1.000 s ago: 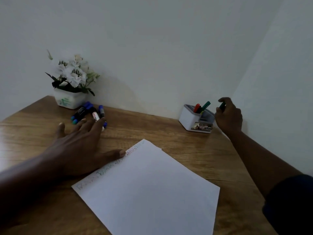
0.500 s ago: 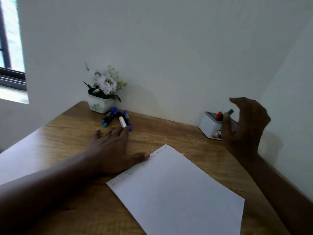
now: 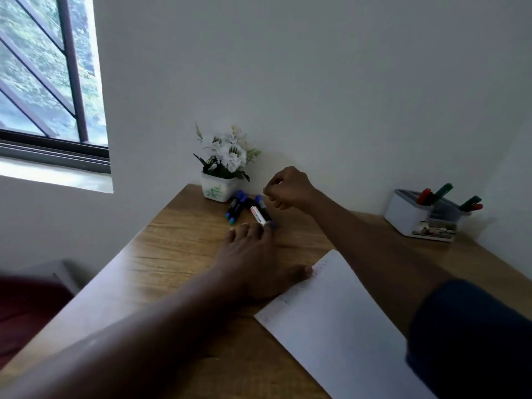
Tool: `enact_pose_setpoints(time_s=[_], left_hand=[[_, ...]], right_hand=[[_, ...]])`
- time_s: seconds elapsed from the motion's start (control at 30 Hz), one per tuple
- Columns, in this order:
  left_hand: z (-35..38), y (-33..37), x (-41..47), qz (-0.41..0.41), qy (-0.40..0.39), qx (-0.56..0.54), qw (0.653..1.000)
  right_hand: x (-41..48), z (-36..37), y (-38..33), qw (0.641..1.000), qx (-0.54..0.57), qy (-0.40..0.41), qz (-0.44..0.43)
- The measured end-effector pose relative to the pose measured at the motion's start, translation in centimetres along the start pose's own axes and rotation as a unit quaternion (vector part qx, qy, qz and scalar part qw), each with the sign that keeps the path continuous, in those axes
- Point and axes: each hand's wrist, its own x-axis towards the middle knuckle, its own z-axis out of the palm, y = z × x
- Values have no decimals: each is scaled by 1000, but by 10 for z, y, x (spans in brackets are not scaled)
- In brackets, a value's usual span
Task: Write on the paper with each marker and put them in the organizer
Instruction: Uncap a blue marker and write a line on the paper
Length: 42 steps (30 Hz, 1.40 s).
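Left hand (image 3: 256,263) lies flat on the worktop (image 3: 178,254), fingers straight, thumb at the paper (image 3: 345,318) edge; right hand (image 3: 288,188) hovers curled and empty just above the blue markers (image 3: 247,208) beside the flower pot (image 3: 217,191). Best pinch one marker mid-barrel, lift it clear of its neighbours, pin the paper while writing; organizer (image 3: 400,214) sits well apart, far right.

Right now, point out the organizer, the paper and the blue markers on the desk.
organizer (image 3: 404,216): head view, on its white outer wall.
paper (image 3: 339,326): head view, on the sheet's blank middle.
blue markers (image 3: 257,214): head view, on one marker's white label.
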Motion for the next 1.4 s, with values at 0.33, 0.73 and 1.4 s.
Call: enact_pose_setpoints(time_s=[0.33,0.73,1.4], left_hand=[[3,0,3,4,-3,-16,1000],[-4,1,1,-6,-11,-33,999],[-23,-6,-24,174,210,-271,923]], right_hand=[[49,30,-6,983,-174,-42,41],[-46,-55,10,985,145,67,-60],[-173,-28,65,958,-43,63,-275]])
